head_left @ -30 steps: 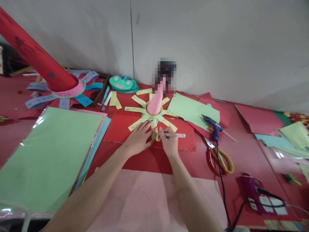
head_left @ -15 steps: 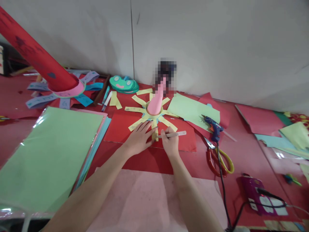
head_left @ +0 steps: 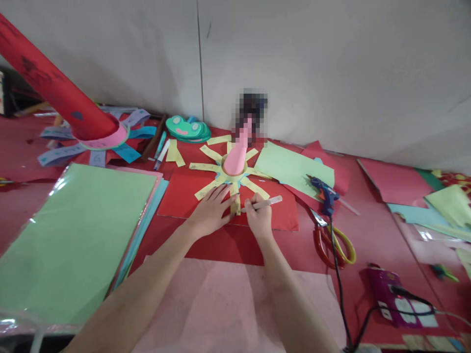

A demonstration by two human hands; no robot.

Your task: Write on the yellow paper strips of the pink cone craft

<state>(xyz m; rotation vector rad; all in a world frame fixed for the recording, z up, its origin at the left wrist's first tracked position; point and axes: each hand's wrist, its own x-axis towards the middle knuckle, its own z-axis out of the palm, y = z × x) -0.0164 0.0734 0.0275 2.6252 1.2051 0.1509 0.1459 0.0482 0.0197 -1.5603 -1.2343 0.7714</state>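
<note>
Strip: yellow point(head_left: 237, 206), one of several spreading from a ring around the cone's base, pointing toward the person, over the red board point(head_left: 176, 198).
Pen: pale point(head_left: 270, 202), tilted, tip at the strip's near end; whether it touches is too small to tell.
Right hand: pinching the pen point(head_left: 260, 218) between thumb and fingers.
Left hand: grasping nothing, laid flat with fingers spread point(head_left: 209, 211), fingertips on the yellow strips beside the cone.
Cone: pink point(head_left: 235, 159), standing within the ring, its top against a blurred patch.
Right of board: green sheet point(head_left: 283, 162) with the glue gun point(head_left: 327, 195) on it; scissors point(head_left: 328, 240) just below; purple box point(head_left: 384, 284) nearer the person.
Left of board: green stack point(head_left: 84, 235); beyond it, a red tube point(head_left: 59, 83) in a pink ring with purple and blue strips.
Behind: frog cutouts point(head_left: 184, 128) near the wall point(head_left: 331, 73).
Under forearms: pink sheet point(head_left: 206, 304).
</note>
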